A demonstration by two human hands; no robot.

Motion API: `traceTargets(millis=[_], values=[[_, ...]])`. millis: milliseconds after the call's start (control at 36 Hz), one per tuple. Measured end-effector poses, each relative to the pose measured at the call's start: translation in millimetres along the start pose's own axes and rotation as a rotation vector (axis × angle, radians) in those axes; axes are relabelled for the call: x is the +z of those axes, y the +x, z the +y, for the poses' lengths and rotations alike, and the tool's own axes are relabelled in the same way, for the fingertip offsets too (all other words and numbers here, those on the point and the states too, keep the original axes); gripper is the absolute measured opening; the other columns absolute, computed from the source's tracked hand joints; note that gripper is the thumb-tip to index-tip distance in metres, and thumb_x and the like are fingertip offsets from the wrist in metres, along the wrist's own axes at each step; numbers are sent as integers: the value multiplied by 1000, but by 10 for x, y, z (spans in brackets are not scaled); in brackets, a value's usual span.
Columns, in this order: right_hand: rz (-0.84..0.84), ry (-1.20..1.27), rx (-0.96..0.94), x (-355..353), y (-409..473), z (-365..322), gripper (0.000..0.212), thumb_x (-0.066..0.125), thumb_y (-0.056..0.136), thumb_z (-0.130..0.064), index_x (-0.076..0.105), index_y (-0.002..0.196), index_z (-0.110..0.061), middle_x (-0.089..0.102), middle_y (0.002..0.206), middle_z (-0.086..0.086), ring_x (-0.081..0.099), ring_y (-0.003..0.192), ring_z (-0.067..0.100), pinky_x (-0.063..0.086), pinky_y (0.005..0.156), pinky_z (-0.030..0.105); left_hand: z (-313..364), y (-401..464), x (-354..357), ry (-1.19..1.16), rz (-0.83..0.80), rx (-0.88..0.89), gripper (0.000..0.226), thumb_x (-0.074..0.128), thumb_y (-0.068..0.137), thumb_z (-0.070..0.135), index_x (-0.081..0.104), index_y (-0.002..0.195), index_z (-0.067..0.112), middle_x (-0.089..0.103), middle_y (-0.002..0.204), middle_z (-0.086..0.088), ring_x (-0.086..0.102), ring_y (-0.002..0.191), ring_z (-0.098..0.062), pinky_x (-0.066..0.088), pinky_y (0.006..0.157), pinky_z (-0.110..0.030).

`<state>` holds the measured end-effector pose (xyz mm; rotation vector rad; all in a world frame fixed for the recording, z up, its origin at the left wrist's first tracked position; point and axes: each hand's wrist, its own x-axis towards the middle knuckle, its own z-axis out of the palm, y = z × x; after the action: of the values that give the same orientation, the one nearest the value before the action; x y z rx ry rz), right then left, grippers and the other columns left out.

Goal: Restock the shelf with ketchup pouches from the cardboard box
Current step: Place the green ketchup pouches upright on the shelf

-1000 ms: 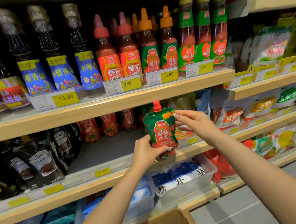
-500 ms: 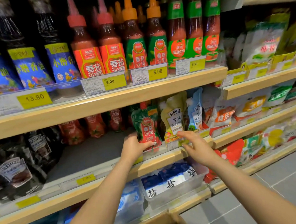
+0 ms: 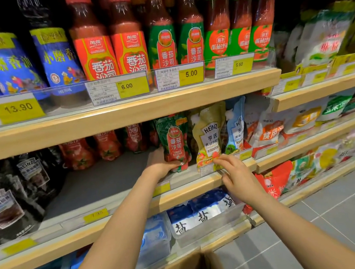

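A green and red ketchup pouch (image 3: 174, 139) stands upright at the front of the middle shelf (image 3: 104, 181). My left hand (image 3: 159, 164) is wrapped around its lower left side and bottom. My right hand (image 3: 236, 175) is at the shelf's front edge, fingers apart, fingertips touching the foot of the yellow Heinz pouch (image 3: 208, 136) beside the ketchup pouch. More red ketchup pouches (image 3: 108, 146) stand at the back of the shelf. The cardboard box (image 3: 194, 267) shows only a corner at the bottom edge.
Ketchup bottles (image 3: 161, 36) line the upper shelf over price tags. Black Heinz pouches (image 3: 18, 187) fill the middle shelf's left. Salt bags in clear bins (image 3: 201, 218) sit on the lower shelf. A second shelving unit with snack bags (image 3: 318, 120) stands to the right, above grey floor tiles (image 3: 335, 217).
The ketchup pouch went from held in front of the shelf to standing on it. My right hand let go of it and dropped to the shelf edge by the Heinz pouch.
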<state>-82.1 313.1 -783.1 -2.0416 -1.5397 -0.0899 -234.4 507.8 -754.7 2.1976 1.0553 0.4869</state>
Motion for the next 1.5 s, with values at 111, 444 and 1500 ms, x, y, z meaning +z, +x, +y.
traceTargets(millis=[111,444,1500], values=[[-11,8,7,13,19,7,52,48,81,-2,48,131,-18,45,133,-2,37,125,15,25,106,24,-47,131,-37,20,-11,26,61,79,71,34,54,121,10,62,123,-10,59,110,-24,40,82,-23],[-61,-7,51,15,27,19,56,51,80,-5,44,133,-24,41,136,-6,34,126,12,25,105,23,-145,223,-1,47,14,18,56,75,74,36,56,117,7,63,118,-12,59,106,-26,48,87,-33],[-324,378,356,1546,-2632,-121,64,50,92,-21,14,135,-52,25,139,-32,25,124,-20,13,96,-6,-2190,-2624,1952,-93,-282,-118,43,68,84,21,55,122,8,60,116,-8,56,108,-19,44,95,-34]])
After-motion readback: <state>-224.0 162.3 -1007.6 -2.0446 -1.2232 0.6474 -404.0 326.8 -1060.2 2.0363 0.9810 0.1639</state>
